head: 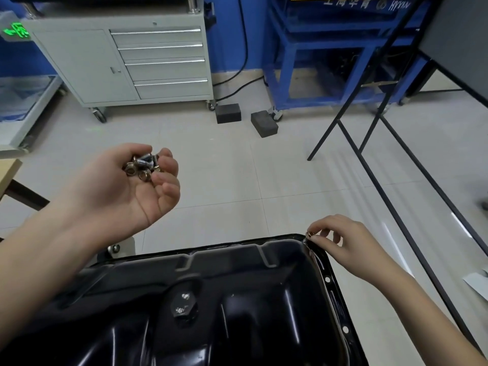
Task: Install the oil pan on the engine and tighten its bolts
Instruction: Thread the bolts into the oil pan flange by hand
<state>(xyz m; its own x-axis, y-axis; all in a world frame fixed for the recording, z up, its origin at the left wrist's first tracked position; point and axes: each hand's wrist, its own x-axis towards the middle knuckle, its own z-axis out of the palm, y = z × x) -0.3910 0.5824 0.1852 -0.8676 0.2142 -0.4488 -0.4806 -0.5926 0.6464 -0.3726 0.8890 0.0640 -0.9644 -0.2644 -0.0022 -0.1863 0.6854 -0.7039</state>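
Observation:
A glossy black oil pan [237,299] fills the lower middle of the head view, its flat flange [333,294] with bolt holes running down the right side. My right hand [346,241] pinches a single bolt [309,235] at the pan's far right corner, right on the flange. My left hand [124,188] is raised above the pan's far left, palm up and cupped, holding several bolts [141,165] with brass-coloured washers. A drain plug [183,303] sits on the pan's sloped face.
A grey tool cabinet [137,59] on castors stands at the back left, a blue steel frame [317,62] at the back right. Two dark blocks [245,118] lie on the tiled floor. A black metal stand [383,143] runs along the right.

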